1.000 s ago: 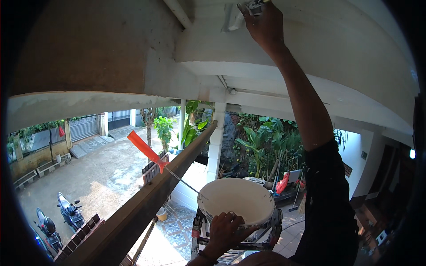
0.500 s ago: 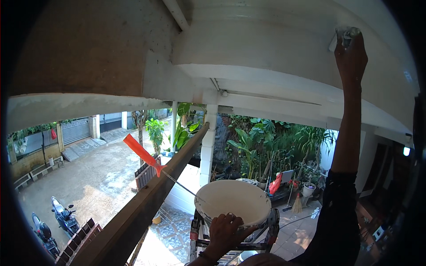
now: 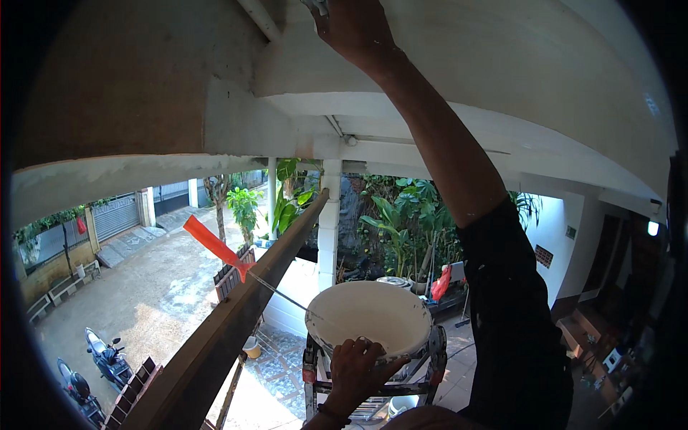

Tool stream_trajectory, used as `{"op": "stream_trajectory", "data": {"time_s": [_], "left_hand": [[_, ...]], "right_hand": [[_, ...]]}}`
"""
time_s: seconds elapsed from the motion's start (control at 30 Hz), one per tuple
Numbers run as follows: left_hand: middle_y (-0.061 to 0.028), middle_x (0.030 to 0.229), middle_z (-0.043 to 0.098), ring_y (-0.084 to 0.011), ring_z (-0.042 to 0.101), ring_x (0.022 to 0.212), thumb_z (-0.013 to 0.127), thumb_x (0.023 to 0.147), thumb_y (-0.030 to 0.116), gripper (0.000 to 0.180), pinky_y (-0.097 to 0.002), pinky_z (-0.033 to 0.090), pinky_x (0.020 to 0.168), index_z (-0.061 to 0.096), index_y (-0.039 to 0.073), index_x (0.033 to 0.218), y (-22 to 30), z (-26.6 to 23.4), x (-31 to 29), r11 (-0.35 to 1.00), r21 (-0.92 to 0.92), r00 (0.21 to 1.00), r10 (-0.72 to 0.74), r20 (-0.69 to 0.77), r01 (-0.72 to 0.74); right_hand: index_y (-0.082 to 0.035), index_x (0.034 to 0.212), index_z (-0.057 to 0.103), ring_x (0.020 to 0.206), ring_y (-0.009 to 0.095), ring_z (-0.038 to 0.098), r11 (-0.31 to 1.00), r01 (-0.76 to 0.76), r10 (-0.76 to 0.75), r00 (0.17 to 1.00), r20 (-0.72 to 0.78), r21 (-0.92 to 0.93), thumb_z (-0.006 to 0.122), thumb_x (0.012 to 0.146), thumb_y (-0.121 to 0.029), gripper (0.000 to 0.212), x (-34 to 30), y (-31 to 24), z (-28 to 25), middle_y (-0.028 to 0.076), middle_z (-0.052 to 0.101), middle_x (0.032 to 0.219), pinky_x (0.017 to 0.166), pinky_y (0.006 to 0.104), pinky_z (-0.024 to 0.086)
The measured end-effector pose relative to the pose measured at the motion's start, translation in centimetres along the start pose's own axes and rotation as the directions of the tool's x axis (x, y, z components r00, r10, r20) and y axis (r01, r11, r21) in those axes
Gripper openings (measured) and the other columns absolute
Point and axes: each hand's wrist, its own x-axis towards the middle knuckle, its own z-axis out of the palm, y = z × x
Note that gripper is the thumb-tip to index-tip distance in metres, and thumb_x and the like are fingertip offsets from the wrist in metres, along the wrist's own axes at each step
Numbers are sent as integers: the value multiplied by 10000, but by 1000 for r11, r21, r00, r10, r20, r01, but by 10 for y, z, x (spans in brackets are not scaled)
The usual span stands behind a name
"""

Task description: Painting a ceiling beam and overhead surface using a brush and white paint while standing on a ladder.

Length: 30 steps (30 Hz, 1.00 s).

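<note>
A large white bucket [image 3: 369,312] stands on top of a stepladder [image 3: 434,365]. My left hand [image 3: 352,376] is closed over its near rim. Pale, creamy material coats the inside. A thin metal rod with an orange handle [image 3: 215,242] slants across a brown beam, and its lower end reaches the bucket's left rim. My right hand [image 3: 358,32] is raised high to the upper edge of the view, close to the pale overhead wall [image 3: 466,50]. Its fingers are closed round a whitish-grey object, mostly cut off by the edge, so its kind is unclear.
The long brown beam [image 3: 236,315] runs diagonally along my left. Below lie a paved yard with parked motorcycles [image 3: 107,355] and a tiled floor. A white pillar [image 3: 329,222] and plants [image 3: 394,222] stand ahead. A second pale bucket [image 3: 403,405] shows low by the ladder.
My right hand has swept left and upward along the overhead wall, carrying the whitish-grey object. My left hand stays on the bucket rim. The view has shifted slightly.
</note>
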Motion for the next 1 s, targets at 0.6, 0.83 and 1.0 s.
{"op": "stream_trajectory", "data": {"time_s": [0.6,0.83,1.0], "left_hand": [[-37,782,618,-191,595,739,847,758,505,445,-374,423,621,664,103,812,-3,-4,4,999,-12,999,35,27,-35],[-24,738,597,-184,585,710,849,751,513,444,-368,409,608,656,115,798,-4,1,3,999,-34,999,29,-17,-30],[-18,719,583,-187,569,685,851,748,520,450,-377,383,608,645,121,772,-3,-4,3,999,16,999,30,34,-30]], "right_hand": [[18,1052,612,755,312,715,730,-67,227,963,149,-680,705,942,-289,339,-23,88,-262,168,705,842,729,396,563],[-21,857,554,617,116,576,815,-524,523,849,75,248,702,940,-150,214,0,33,-122,37,559,714,551,275,504],[29,915,569,766,395,671,748,-600,610,790,64,285,757,873,-168,276,-12,1,-33,207,661,787,686,441,521]]}}
